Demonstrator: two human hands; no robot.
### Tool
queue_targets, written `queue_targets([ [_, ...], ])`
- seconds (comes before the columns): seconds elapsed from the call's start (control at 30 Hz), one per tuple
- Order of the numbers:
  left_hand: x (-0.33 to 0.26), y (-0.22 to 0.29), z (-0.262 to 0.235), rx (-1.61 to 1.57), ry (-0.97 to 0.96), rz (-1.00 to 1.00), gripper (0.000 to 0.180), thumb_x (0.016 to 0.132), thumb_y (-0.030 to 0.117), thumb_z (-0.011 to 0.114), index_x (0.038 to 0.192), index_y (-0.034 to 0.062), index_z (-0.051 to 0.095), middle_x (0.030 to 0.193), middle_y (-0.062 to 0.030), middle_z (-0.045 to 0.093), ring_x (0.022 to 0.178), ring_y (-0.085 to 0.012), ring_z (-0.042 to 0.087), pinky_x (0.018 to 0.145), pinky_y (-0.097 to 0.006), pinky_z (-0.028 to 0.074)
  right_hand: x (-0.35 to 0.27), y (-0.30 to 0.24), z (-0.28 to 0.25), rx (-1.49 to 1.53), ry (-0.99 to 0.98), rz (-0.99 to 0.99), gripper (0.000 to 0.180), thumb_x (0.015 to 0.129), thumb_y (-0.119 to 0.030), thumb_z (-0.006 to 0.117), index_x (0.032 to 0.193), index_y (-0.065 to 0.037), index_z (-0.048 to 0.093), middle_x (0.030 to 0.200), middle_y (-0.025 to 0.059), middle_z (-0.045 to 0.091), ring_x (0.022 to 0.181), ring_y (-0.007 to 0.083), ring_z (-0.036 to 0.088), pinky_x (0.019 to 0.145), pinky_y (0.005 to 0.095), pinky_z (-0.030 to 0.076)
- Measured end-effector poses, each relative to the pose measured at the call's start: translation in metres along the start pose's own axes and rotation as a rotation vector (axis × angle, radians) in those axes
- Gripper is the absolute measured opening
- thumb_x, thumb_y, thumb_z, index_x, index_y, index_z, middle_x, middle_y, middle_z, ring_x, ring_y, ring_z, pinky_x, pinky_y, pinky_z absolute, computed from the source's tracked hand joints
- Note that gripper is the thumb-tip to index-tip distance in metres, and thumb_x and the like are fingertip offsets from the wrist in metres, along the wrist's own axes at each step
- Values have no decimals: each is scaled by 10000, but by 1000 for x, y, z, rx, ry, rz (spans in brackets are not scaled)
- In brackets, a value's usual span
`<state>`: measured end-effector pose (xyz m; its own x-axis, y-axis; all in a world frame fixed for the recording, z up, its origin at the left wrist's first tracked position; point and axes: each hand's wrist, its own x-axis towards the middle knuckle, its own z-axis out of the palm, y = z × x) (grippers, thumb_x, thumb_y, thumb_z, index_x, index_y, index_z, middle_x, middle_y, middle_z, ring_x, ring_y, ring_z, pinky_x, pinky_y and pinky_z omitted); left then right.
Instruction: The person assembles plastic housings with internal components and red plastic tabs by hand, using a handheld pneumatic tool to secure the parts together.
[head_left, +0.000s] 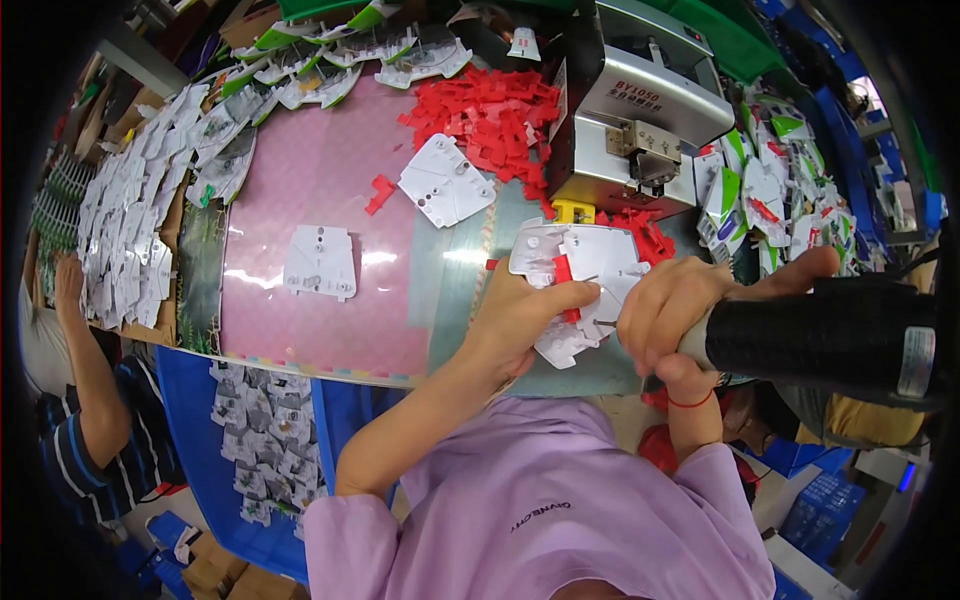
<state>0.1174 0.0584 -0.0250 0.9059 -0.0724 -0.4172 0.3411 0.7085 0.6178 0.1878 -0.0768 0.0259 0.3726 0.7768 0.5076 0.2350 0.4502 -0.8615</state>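
Note:
My left hand (pixel 520 315) grips a white plastic housing (pixel 590 245) at its near left edge, the thumb lying across it. A red plastic clip (pixel 562 270) sits on the housing beside that thumb. In my closed right hand (pixel 675 305) is a black electric screwdriver (pixel 820 345), its body reaching off to the right. A thin metal bit (pixel 605 322) shows between the fingers and the housing; whether it touches a screw I cannot tell. Just beyond the housing stands a silver and black screw feeder (pixel 640 110) with a yellow block (pixel 574 211) at its foot.
A heap of red clips (pixel 490 120) lies left of the feeder. Two loose white housings (pixel 320 262) rest on the pink mat (pixel 270 200). White parts fill a blue bin (pixel 340 430); white-green assemblies (pixel 765 190) pile up at right. Another person's arm (pixel 95 390) is at far left.

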Motion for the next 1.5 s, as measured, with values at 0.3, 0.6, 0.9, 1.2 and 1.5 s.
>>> queue_targets([
  [0.3, -9, 2, 7, 4, 19, -3, 328, 667, -48, 621, 979, -22, 521, 854, -86, 591, 716, -151, 595, 592, -280, 506, -9, 7, 14, 31, 155, -15, 437, 717, -66, 631, 997, -197, 323, 570, 50, 536, 455, 157, 519, 458, 262, 442],
  [0.6, -17, -16, 4, 62, 71, 122, 389, 692, -19, 623, 1060, -15, 496, 888, -79, 589, 729, -138, 583, 621, -255, 485, -37, 4, 29, 186, 574, -52, 188, 734, -121, 630, 664, -57, 468, 524, 43, 473, 451, 144, 468, 469, 264, 398],
  [0.9, -36, -5, -6, 500, -165, 313, 537, 669, 42, 682, 1173, 12, 500, 1005, -72, 587, 902, -113, 535, 792, -256, 426, -75, -2, 14, -31, 1135, 28, 137, 741, -33, 570, 815, 51, 492, 672, 93, 518, 519, 154, 523, 472, 256, 431],
  [1.2, -43, -3, 30, 896, -324, 350, 451, 715, 11, 624, 1155, 39, 527, 1015, -61, 593, 866, -81, 521, 779, -224, 417, -91, -3, 12, -122, 858, 122, 274, 638, -92, 731, 828, 15, 565, 736, 76, 585, 642, 131, 556, 582, 230, 432],
  [1.5, -25, -14, 43, 682, -285, 105, 474, 682, -22, 648, 1130, -48, 495, 1010, -88, 580, 887, -127, 543, 764, -252, 440, -104, 10, 14, -92, 1196, -17, 152, 621, 32, 681, 717, -14, 572, 668, 25, 562, 576, 104, 518, 534, 224, 401],
])
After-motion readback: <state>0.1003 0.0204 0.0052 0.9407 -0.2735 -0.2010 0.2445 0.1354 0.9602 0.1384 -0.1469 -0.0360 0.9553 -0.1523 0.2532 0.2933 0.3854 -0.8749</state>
